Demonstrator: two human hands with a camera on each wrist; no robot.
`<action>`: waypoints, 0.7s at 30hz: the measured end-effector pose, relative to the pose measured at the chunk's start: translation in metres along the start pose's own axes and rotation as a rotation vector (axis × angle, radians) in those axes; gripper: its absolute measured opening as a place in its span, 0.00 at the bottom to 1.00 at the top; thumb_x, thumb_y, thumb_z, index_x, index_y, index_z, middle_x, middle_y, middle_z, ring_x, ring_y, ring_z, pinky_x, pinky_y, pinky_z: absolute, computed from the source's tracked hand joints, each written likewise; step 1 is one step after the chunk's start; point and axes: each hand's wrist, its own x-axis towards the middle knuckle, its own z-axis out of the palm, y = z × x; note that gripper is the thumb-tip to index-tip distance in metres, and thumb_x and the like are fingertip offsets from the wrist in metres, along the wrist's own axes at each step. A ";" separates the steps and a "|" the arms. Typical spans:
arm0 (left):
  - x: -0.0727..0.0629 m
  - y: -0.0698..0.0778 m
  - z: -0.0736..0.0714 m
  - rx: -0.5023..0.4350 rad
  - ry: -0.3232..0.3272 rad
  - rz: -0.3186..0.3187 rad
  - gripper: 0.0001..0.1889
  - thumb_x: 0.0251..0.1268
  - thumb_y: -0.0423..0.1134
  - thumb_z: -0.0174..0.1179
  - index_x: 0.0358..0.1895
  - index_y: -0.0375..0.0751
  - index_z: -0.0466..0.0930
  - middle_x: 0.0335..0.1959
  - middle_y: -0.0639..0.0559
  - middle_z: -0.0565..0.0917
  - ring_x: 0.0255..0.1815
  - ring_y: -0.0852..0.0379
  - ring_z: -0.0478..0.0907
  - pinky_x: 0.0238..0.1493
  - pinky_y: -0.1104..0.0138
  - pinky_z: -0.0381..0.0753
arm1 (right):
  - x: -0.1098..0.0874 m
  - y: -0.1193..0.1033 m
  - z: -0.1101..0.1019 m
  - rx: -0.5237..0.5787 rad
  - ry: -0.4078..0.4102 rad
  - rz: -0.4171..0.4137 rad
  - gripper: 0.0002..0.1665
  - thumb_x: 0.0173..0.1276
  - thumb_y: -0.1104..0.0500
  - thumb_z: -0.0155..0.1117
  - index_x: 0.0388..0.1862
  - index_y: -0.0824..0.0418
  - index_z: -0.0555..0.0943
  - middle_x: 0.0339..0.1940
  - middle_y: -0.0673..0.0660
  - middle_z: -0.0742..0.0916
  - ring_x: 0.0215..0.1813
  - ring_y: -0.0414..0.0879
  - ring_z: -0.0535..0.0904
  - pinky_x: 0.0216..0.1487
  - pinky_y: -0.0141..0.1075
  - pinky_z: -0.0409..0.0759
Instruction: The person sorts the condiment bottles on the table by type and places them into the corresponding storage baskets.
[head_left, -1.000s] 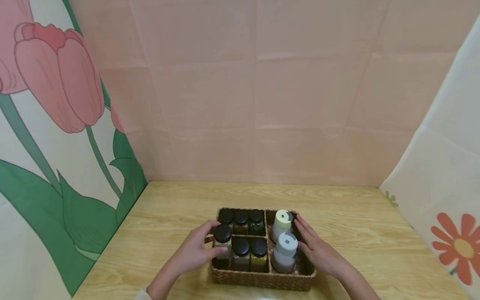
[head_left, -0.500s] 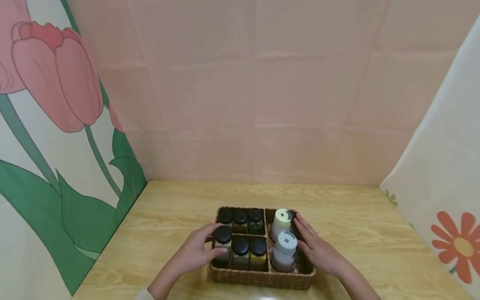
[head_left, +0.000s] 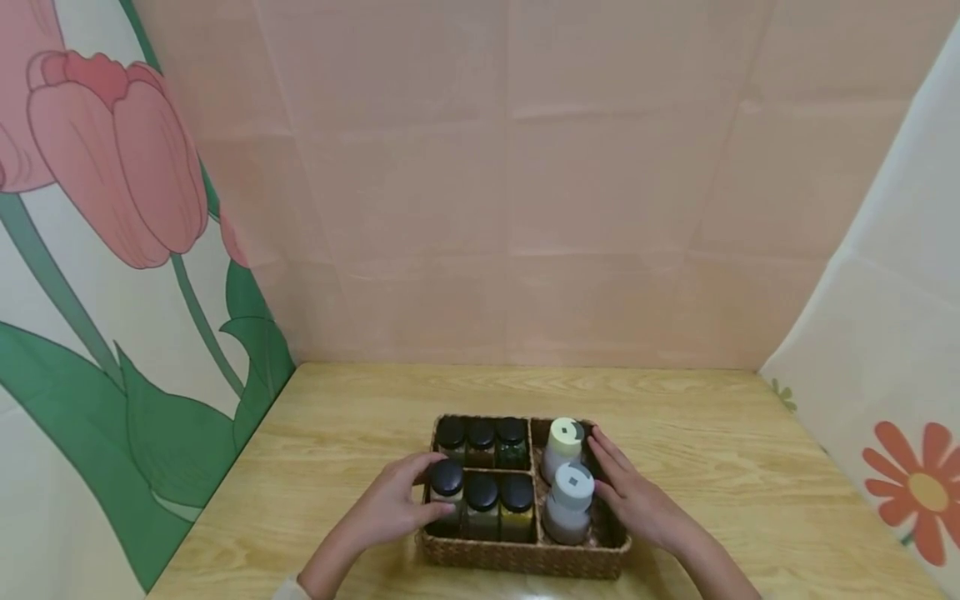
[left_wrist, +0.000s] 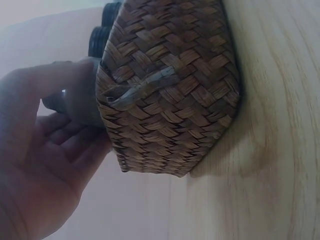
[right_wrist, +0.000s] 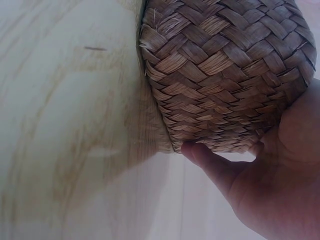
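Observation:
In the head view my left hand (head_left: 397, 500) pinches a spice jar (head_left: 447, 500) with a black lid between thumb and fingers. The jar stands upright in the front left compartment of a brown woven basket (head_left: 525, 557), its lid a little above the neighbouring lids. In the left wrist view, this hand (left_wrist: 47, 155) is at the basket's rim. My right hand (head_left: 641, 504) holds the basket's right side, its thumb over the rim by a white-capped bottle (head_left: 570, 508). The right wrist view shows a finger (right_wrist: 210, 162) against the basket's outer corner.
Two black-lidded jars (head_left: 498, 504) stand beside the held one, and several more (head_left: 482, 442) fill the back left compartment. A yellow-capped bottle (head_left: 564, 446) stands behind the white-capped one. The basket sits on a wooden table (head_left: 360, 408) before a pink cloth backdrop (head_left: 510, 183).
My left hand has lowered the jar slightly within the front left compartment. The right hand and the basket have stayed in place.

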 end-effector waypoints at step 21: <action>0.002 -0.001 -0.003 0.057 -0.033 0.019 0.23 0.59 0.48 0.74 0.57 0.55 0.80 0.50 0.64 0.84 0.55 0.60 0.81 0.58 0.54 0.82 | -0.001 -0.002 0.000 -0.008 0.005 0.000 0.39 0.81 0.54 0.52 0.84 0.59 0.50 0.85 0.61 0.50 0.80 0.66 0.53 0.71 0.65 0.63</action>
